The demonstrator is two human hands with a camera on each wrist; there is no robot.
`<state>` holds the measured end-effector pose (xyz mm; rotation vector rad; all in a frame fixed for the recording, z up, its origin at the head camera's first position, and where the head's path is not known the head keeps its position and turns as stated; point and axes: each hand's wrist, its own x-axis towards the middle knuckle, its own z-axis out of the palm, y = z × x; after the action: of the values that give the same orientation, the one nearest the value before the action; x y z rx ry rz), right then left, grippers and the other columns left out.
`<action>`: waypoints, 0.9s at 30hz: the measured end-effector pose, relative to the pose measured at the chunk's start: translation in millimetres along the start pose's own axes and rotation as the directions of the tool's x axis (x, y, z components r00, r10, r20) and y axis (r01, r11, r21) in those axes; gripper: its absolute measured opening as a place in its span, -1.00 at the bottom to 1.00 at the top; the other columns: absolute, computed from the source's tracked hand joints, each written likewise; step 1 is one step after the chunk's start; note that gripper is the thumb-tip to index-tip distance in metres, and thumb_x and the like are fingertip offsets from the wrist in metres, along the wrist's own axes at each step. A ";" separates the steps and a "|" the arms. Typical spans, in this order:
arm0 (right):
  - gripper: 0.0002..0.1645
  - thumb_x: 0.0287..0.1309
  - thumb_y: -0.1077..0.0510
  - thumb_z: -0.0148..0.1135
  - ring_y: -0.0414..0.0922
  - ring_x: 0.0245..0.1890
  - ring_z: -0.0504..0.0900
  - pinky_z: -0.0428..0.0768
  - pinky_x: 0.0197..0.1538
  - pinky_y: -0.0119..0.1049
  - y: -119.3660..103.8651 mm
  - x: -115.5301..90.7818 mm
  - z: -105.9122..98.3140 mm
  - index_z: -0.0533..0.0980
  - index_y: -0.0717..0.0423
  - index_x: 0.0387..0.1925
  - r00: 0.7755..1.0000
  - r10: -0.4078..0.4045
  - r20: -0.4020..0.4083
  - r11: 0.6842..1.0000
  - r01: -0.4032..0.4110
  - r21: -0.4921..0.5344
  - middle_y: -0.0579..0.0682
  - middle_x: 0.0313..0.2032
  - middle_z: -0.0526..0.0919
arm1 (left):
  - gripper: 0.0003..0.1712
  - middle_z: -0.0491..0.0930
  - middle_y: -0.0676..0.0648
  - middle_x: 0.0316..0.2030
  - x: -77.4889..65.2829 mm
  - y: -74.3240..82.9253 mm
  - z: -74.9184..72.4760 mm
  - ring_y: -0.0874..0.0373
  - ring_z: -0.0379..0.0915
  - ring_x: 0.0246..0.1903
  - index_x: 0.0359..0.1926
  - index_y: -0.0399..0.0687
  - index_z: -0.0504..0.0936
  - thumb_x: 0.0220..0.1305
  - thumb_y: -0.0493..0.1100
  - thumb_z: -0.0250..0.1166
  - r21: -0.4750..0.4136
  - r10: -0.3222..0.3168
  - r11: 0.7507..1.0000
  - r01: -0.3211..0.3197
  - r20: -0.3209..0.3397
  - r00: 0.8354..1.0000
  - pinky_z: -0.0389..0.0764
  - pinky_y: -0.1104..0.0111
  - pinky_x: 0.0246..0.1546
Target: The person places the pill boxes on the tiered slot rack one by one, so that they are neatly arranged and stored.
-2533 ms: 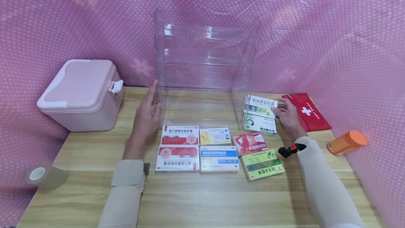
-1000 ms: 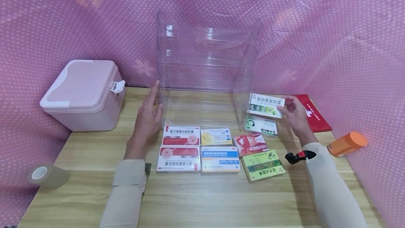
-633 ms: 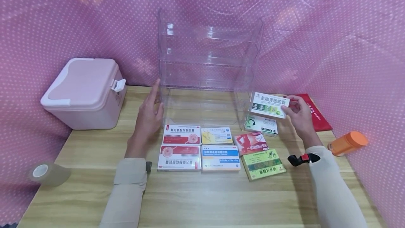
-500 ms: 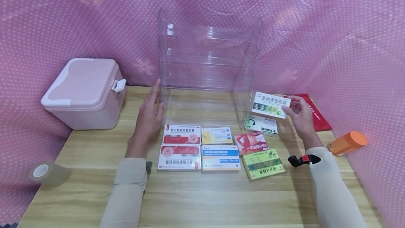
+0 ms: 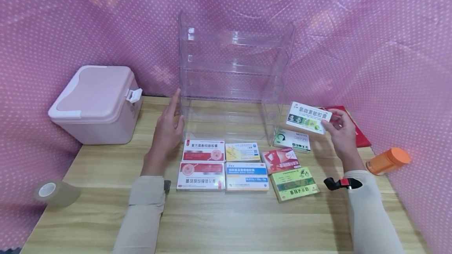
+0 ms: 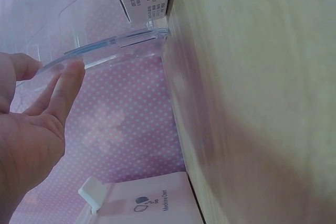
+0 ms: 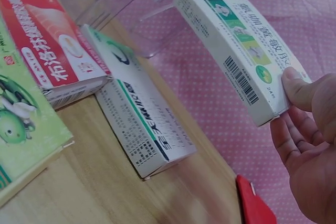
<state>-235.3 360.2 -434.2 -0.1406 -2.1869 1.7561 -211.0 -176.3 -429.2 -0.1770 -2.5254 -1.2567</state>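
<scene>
My right hand [image 5: 341,134] pinches one end of a white-and-green medicine box [image 5: 308,118], thumb on its printed face and fingers beneath. In the right wrist view that medicine box [image 7: 239,51] is raised and tilted above the table. Below it lies a second white-and-green box [image 5: 292,140]. My left hand [image 5: 167,128] has its fingers extended along the left side of a clear tiered plastic rack [image 5: 226,122]. In the left wrist view the fingertips [image 6: 73,72] are right at the rack's edge [image 6: 113,43].
In front of the rack lie two red-and-white boxes [image 5: 200,176], a yellow-and-white box [image 5: 242,151], a blue-and-white box [image 5: 247,177], a red box [image 5: 281,160] and a green box [image 5: 295,184]. Around them are a pink chest [image 5: 95,101], tape roll [image 5: 58,193], orange bottle [image 5: 387,160] and red pouch [image 5: 358,134].
My right hand has lifted the white-and-green medicine box off its spot beside the rack and carried it rightward, tilting it. The left hand has stayed at the rack's side.
</scene>
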 end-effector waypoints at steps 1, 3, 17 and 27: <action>-0.45 0.32 0.51 0.31 -0.33 -0.20 0.64 0.70 -0.23 -0.69 -0.2 -0.4 -1.0 0.54 0.18 0.29 1.000 0.006 -0.010 1.000 -0.005 0.024 -0.15 -0.10 0.58 | 0.04 0.18 -0.09 0.69 0.0 -0.2 0.2 -0.27 0.47 0.44 0.73 0.66 -0.16 0.61 -0.33 0.12 0.001 -0.001 1.000 0.001 0.001 1.000 0.58 -0.19 0.48; -0.46 0.30 0.55 0.29 -0.31 -0.22 0.65 0.71 -0.24 -0.68 -0.6 -1.2 -3.1 0.56 0.17 0.25 1.000 0.021 -0.020 0.995 -0.019 0.099 -0.11 -0.11 0.57 | 0.04 0.19 -0.10 0.69 0.0 -0.4 0.5 -0.28 0.47 0.45 0.73 0.65 -0.16 0.61 -0.33 0.12 0.002 -0.002 1.000 0.002 0.001 1.000 0.58 -0.19 0.48; -0.44 0.26 0.62 0.26 -0.24 -0.22 0.65 0.76 -0.24 -0.64 -13.8 -10.8 -5.8 0.56 0.16 0.21 0.998 0.008 -0.059 0.970 0.006 0.245 -0.02 -0.10 0.56 | 0.05 0.15 -0.06 0.70 -0.5 -0.5 1.2 -0.27 0.45 0.47 0.72 0.70 -0.19 0.61 -0.32 0.12 0.016 -0.006 1.000 0.006 0.006 1.000 0.55 -0.19 0.50; -0.45 0.27 0.61 0.27 -0.22 -0.16 0.66 0.75 -0.17 -0.64 -23.5 -13.0 -3.2 0.59 0.16 0.19 0.996 -0.061 -0.067 0.972 0.075 0.223 -0.06 -0.09 0.63 | 0.03 0.20 -0.15 0.68 -1.1 -0.3 0.6 -0.30 0.48 0.44 0.75 0.56 -0.13 0.59 -0.35 0.14 0.010 0.015 1.000 -0.015 -0.010 1.000 0.60 -0.18 0.46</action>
<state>-219.0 353.9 -413.5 -0.0613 -1.9115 1.9200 -210.1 -175.9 -430.1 -0.1873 -2.5170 -1.2357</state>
